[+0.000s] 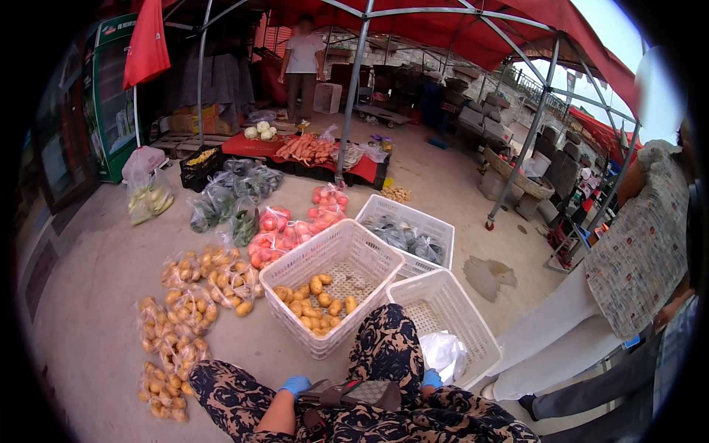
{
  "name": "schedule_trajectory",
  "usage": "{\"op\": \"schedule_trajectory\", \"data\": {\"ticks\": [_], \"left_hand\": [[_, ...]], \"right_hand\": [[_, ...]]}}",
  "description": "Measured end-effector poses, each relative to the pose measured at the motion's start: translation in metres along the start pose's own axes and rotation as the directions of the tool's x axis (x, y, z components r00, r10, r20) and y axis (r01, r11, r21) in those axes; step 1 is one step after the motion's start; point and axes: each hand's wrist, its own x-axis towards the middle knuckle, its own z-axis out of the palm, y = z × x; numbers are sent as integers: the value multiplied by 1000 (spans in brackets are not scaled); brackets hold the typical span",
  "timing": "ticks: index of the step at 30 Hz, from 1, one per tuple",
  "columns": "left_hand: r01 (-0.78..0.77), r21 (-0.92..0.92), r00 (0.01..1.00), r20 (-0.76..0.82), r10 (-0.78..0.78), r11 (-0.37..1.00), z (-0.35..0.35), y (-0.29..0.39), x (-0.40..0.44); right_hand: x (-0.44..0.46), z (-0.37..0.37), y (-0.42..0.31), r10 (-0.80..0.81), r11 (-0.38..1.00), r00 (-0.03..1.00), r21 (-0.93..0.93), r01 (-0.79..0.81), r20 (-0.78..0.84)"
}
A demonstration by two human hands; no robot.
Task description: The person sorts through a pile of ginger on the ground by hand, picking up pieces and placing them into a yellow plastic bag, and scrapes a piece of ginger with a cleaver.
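A white plastic bag (443, 353) lies at the near end of a pale crate (463, 314), just beside the right hand (432, 378), which is blue-gloved and partly hidden; I cannot tell whether it grips anything. The left hand (295, 385), also blue-gloved, is at the lap beside a brown bag (362, 395); its grip cannot be told either. Beyond the knees, loose potatoes (317, 306) lie in a white basket (369, 257). Bagged potatoes (173, 332) sit on the ground leftward. Farther back, carrots (306, 149) lie on a red-covered surface (244, 149), with a person (303, 63) standing behind.
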Motion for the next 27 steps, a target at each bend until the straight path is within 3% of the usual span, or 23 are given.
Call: {"op": "schedule_trajectory", "data": {"ticks": [4,8,9,10,14,15,18,20,24,27], "left_hand": [[68,-37,998,-2,-68,997,-8,2,-2],[44,126,998,-60,-37,991,-9,-14,40],[72,90,994,-83,-65,993,-5,3,63],[-65,63,976,-203,76,996,-9,22,48],[17,64,978,-207,-3,998,53,-59,43],[-8,131,972,-233,39,991,37,-42,43],[-170,211,905,-353,237,963,9,-37,56],[-238,256,855,-403,327,937,13,-48,49],[-199,248,818,-490,301,948,10,-76,66],[-157,225,799,-543,257,962,1,-77,60]], "right_hand": [[-2,-10,-4,20,999,995,29,-23,100],[13,-57,-3,-113,984,963,162,75,245],[35,-84,14,-189,971,895,213,109,404],[41,-93,26,-204,972,881,193,132,426],[-33,-117,35,-351,932,690,169,320,633],[-23,-110,40,-368,929,738,196,314,566],[-3,-112,34,-420,900,743,134,415,521],[2,-98,32,-544,807,659,110,580,520],[17,-68,27,-716,636,517,132,761,469],[48,-9,31,-704,672,546,178,719,455]]}}
